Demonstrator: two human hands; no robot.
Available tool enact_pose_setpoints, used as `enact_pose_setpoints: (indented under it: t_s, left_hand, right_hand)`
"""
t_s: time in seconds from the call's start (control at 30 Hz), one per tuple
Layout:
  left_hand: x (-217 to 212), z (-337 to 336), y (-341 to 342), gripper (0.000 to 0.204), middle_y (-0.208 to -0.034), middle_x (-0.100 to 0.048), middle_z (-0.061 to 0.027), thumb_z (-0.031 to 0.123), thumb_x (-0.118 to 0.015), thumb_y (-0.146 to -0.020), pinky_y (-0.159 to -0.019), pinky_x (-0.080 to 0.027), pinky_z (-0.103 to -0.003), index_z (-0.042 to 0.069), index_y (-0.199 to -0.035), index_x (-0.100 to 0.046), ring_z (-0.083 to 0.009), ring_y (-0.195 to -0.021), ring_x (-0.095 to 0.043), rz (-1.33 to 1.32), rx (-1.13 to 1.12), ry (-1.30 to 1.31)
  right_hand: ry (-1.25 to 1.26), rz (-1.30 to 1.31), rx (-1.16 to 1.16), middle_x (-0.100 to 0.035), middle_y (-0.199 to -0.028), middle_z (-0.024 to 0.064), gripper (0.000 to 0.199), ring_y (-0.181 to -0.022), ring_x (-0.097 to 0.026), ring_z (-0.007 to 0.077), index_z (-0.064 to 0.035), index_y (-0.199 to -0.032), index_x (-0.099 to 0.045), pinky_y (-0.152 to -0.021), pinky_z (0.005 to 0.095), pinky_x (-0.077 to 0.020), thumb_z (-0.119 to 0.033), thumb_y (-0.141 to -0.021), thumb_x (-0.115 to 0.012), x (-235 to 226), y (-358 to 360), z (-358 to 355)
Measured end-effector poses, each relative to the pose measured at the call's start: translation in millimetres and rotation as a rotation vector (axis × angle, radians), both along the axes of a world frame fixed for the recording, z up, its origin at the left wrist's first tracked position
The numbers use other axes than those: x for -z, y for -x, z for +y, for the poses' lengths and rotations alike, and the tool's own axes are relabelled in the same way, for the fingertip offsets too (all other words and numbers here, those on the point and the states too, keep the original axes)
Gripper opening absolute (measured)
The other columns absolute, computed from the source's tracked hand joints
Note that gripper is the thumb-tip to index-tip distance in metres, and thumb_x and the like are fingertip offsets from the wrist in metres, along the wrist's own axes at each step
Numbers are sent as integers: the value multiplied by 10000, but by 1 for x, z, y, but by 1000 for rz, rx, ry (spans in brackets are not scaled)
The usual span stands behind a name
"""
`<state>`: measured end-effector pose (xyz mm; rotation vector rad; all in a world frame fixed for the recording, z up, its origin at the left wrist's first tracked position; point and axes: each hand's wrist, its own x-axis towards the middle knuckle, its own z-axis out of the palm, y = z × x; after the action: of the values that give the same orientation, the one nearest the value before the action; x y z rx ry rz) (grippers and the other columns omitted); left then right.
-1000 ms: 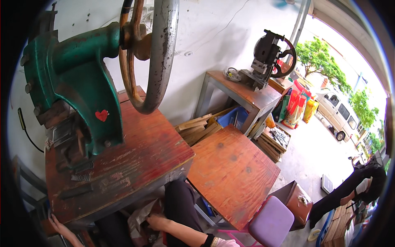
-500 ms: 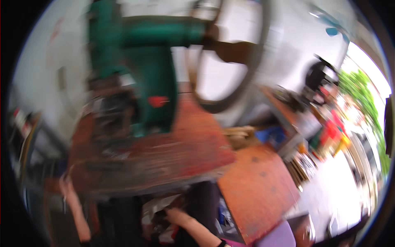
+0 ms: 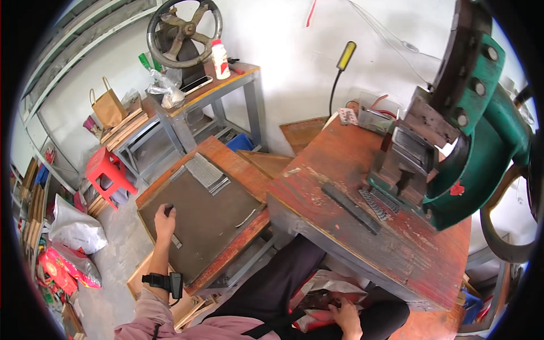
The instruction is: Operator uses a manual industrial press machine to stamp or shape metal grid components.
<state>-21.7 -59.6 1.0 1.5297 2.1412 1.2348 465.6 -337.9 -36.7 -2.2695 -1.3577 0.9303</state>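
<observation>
My left hand [image 3: 165, 222] is closed around a small dark object [image 3: 168, 209], mostly hidden in the fingers, over the left edge of a dark shallow tray [image 3: 212, 238]. A block of thin grey metal strips [image 3: 207, 173] lies at the tray's far end. One short strip [image 3: 177, 242] lies near my left wrist, and another strip [image 3: 246, 219] near the tray's right edge. My right hand [image 3: 347, 318] is low in my lap, fingers curled at the opening of a whitish and red bag [image 3: 340, 281]; what they hold, if anything, I cannot make out.
A green press [image 3: 473, 170] stands on the red worn table [image 3: 317, 198] at right, with a dark flat bar [image 3: 351, 208] and small ribbed metal pieces [image 3: 378, 203] before it. A clear plastic box [image 3: 378, 120] sits behind. At left are a red stool [image 3: 107, 173] and white sack [image 3: 76, 226].
The view has swung left, so the press now sits at the right and the tray is visible. My left hand is now over the tray's edge; my right hand stays low by my lap.
</observation>
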Motion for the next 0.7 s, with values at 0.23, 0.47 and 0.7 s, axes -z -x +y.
enact_pose_setpoints:
  t_s: [0.23,0.47,0.7]
  left_hand:
    - [35,43,-34,356,-1109,-604,-195,212,-644,-813,-947,-405,-381,-6,-1087,-582,-324,-1127,-522,354,165,41]
    - [62,115,-71,796,-1429,-313,-191,437,-679,-758,-1059,-229,-516,18,-1354,-359,-363,-1350,-207,522,252,153]
    - [70,133,-55,714,-1386,-376,-147,343,-726,-721,-1052,-251,-484,29,-1295,-440,-353,-1324,-255,695,342,31]
  right_hand:
    - [-16,-123,-51,-635,-925,240,388,-915,-598,397,3,-1023,-600,-799,442,-468,-250,-749,-706,10,0,2]
    - [-16,-110,-18,-639,-905,241,391,-896,-605,402,6,-1033,-598,-779,435,-478,-231,-744,-711,18,1,5]
    - [11,-44,4,-653,-942,202,367,-918,-617,372,-45,-1069,-606,-787,415,-484,-210,-754,-699,23,2,14]
